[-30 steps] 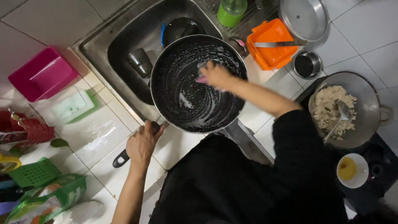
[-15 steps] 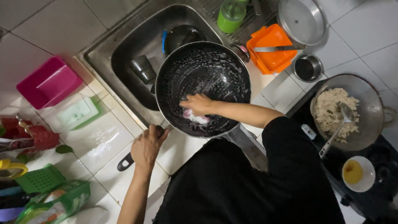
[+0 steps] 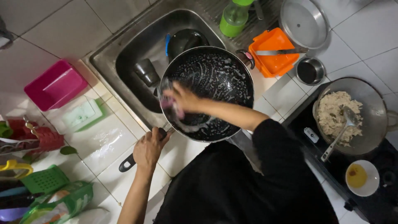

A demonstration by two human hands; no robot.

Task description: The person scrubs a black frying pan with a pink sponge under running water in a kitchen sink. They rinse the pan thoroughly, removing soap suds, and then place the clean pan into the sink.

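Observation:
A large black frying pan [image 3: 219,79], streaked with white soap foam, is held over the edge of a steel sink [image 3: 124,49]. My left hand [image 3: 149,150] grips the pan's black handle [image 3: 126,162] above the tiled counter. My right hand [image 3: 182,99] is inside the pan at its left rim, pressing a pink sponge [image 3: 168,103] against the surface. The hand is blurred.
In the sink lie a dark cup [image 3: 146,71] and a black pot [image 3: 184,40]. An orange tray with a knife [image 3: 271,52], a green bottle [image 3: 234,16], a steel lid [image 3: 304,23] and small bowl [image 3: 310,70] stand behind. A wok of rice [image 3: 346,114] sits right; pink box [image 3: 54,85] left.
My right hand with the sponge has swept from the pan's upper right across its middle to the left rim. The left hand has kept hold of the handle.

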